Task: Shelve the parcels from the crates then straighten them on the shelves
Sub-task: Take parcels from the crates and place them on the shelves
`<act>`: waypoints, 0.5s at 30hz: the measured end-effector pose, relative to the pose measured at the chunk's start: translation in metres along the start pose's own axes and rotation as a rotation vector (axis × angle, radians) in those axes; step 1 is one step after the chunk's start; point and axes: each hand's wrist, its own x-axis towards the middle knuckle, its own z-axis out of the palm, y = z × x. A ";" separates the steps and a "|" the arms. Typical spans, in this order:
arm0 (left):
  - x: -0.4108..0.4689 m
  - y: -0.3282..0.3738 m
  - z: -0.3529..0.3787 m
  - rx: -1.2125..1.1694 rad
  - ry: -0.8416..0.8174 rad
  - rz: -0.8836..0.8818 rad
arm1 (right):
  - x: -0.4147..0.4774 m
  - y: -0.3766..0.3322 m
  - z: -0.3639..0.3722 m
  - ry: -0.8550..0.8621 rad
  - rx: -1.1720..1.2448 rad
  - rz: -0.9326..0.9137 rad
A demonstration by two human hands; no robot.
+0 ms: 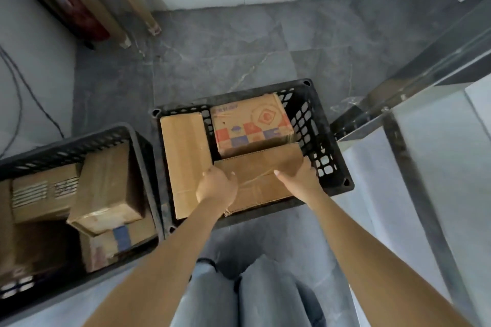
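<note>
Cardboard, plastic, stone and metal.
The right crate (318, 125) is matt black perforated plastic. The plain parcel (260, 164) is creased, matt brown cardboard, and the printed parcel (252, 125) looks smoother. The floor (225, 42) is smooth, veined grey stone, and the shelf frame (410, 180) is shiny metal.

Black crate (318, 125) mid-frame, a lattice of holes down its walls. At its near side sits the plain brown parcel (260, 175). Behind that is the printed parcel (252, 125): tan card, red and blue checks along the lower edge, a red emblem at upper right. To the left, a tan parcel (186, 156), plain too. Lower left there's a second black crate (66, 146), holding a brown striped parcel (39, 194) with white bars and a banded parcel (121, 237) with a blue strip. The floor (225, 48) is dark grey with pale veins. At the bottom, pale blue jeans (212, 300).
</note>
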 end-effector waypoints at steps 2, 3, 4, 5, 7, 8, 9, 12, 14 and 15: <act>-0.006 0.006 0.002 -0.071 0.050 0.016 | 0.001 0.005 -0.005 0.025 0.051 0.006; -0.014 0.010 -0.003 -0.131 0.044 0.007 | -0.005 0.005 -0.012 0.025 0.089 0.003; -0.021 0.014 -0.009 -0.188 0.037 0.012 | -0.013 0.004 -0.020 0.029 0.140 0.001; -0.031 0.019 -0.018 -0.240 0.024 0.022 | -0.024 0.000 -0.032 0.047 0.181 0.000; -0.058 0.032 -0.045 -0.344 0.018 0.045 | -0.059 -0.017 -0.061 0.104 0.262 0.008; -0.073 0.040 -0.063 -0.390 0.028 0.052 | -0.075 -0.027 -0.078 0.124 0.313 0.014; -0.090 0.049 -0.082 -0.435 0.038 0.044 | -0.095 -0.039 -0.096 0.144 0.360 0.010; -0.145 0.084 -0.148 -0.575 0.127 0.023 | -0.152 -0.085 -0.155 0.218 0.460 -0.029; -0.183 0.111 -0.196 -0.648 0.195 0.069 | -0.190 -0.122 -0.194 0.288 0.502 -0.114; -0.200 0.124 -0.221 -0.647 0.227 0.120 | -0.209 -0.141 -0.213 0.303 0.545 -0.156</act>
